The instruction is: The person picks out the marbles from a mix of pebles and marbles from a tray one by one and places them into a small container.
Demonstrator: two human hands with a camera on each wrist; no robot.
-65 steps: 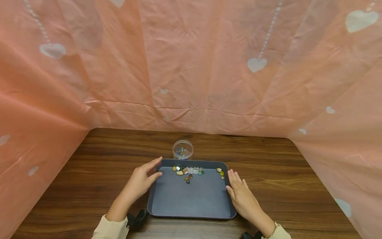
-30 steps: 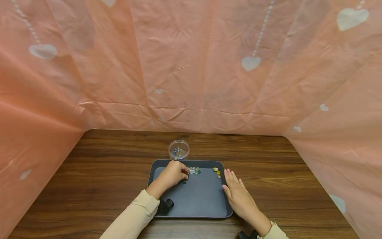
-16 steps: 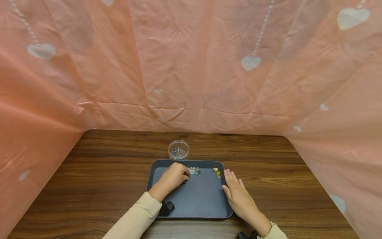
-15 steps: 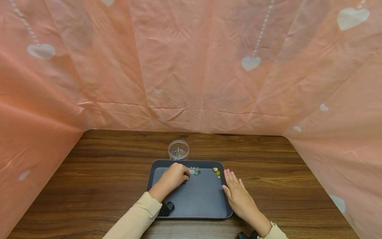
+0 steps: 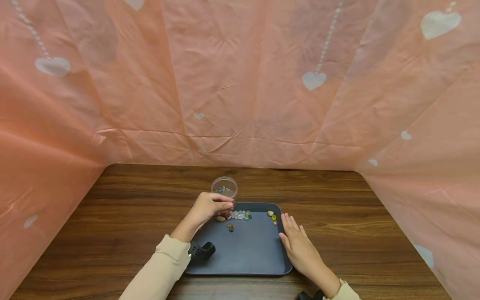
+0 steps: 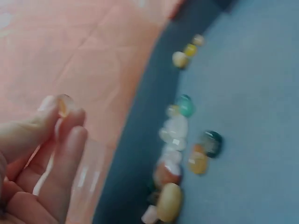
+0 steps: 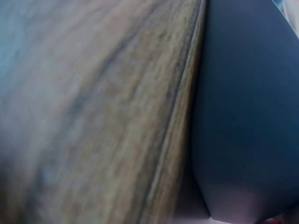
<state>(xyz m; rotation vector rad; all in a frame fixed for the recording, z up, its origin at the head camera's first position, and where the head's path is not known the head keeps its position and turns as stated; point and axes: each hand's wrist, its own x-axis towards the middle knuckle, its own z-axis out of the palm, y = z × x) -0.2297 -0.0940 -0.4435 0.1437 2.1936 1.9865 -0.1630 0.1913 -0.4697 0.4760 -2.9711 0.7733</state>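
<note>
My left hand (image 5: 206,208) is raised over the back left of a dark grey tray (image 5: 255,254), near a clear round tub (image 5: 230,191). In the left wrist view, its thumb and fingertips pinch a clear glass marble (image 6: 64,105) with an orange streak. Below it, several polished stones line the tray's back wall, among them a tan oval stone (image 6: 169,202) and a dark green one (image 6: 212,143). My right hand (image 5: 300,243) rests with straight fingers against the tray's right side; the right wrist view shows only the tray's outer wall (image 7: 247,107) and wood.
A yellow piece (image 5: 273,217) lies between two pale ones in the tray's back right corner. Blue and green marbles (image 5: 221,189) sit in the tub. The wooden table (image 5: 337,200) ends at a pink curtain (image 5: 255,104) with white hearts.
My left hand reached into the stones, then rose and moved back toward the tub with a marble pinched. Stones it covered now show. The right hand stays at the tray's side.
</note>
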